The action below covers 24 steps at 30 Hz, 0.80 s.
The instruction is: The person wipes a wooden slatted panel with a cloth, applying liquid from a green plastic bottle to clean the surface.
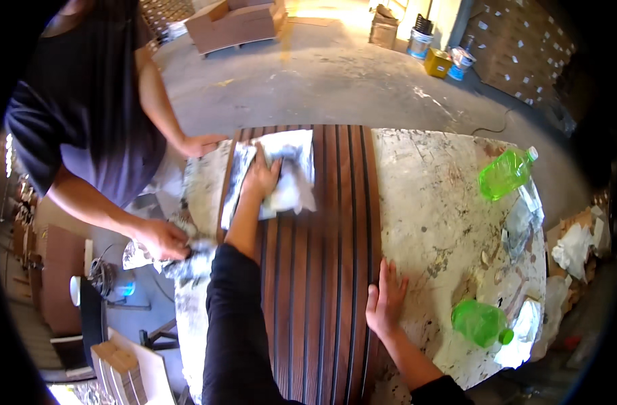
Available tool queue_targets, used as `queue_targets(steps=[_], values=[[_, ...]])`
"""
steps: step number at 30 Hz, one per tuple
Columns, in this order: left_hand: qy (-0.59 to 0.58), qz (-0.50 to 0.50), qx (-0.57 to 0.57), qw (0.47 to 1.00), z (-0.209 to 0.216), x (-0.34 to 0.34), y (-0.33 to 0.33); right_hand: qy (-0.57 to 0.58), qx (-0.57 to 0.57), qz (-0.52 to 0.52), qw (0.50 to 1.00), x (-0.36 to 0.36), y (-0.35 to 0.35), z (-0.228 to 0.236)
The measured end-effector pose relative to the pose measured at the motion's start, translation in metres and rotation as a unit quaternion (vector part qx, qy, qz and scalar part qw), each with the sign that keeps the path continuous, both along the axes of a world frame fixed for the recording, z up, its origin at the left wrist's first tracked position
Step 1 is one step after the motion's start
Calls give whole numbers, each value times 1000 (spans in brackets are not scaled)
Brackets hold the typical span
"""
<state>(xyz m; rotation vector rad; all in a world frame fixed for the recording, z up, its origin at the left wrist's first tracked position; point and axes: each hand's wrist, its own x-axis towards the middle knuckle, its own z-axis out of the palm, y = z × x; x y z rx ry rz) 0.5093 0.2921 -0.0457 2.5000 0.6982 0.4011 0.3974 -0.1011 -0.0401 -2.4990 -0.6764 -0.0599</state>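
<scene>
A dark brown slatted wood panel point(302, 283) with black grooves lies lengthwise on the paint-stained table. My left hand point(260, 177) reaches to its far part and presses on a white sheet of cloth or paper point(291, 185) with dark smudges; the fingers look outstretched, slightly blurred. Against the panel's right edge rests my right hand point(388, 297), fingers straight and flat, holding nothing. At the left, a co-worker's hand point(163, 237) is on a crumpled, stained rag point(194, 260), while the co-worker's other hand point(204, 144) touches the table's far left corner.
Two green plastic bottles lie on the right of the worn table point(423, 202): one point(504, 175) white-capped, one point(480, 324) green-capped. Crumpled plastic point(521, 229) and white paper point(521, 334) sit beside them. Buckets point(420, 44) and a yellow tin point(437, 63) stand on the floor beyond.
</scene>
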Motion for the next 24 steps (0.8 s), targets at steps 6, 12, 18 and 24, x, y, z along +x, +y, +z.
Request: queue_targets(steps=[6, 12, 18, 24], values=[[190, 116, -114, 968, 25, -320, -169, -59, -8, -3, 998, 11, 3, -25], [159, 61, 8, 985, 42, -484, -261, -69, 6, 13, 997, 13, 11, -17], [195, -76, 85, 974, 30, -350, -138, -35, 20, 43, 998, 4, 5, -14], [131, -91, 61, 985, 16, -88, 21, 0, 8, 41, 999, 2, -7, -7]])
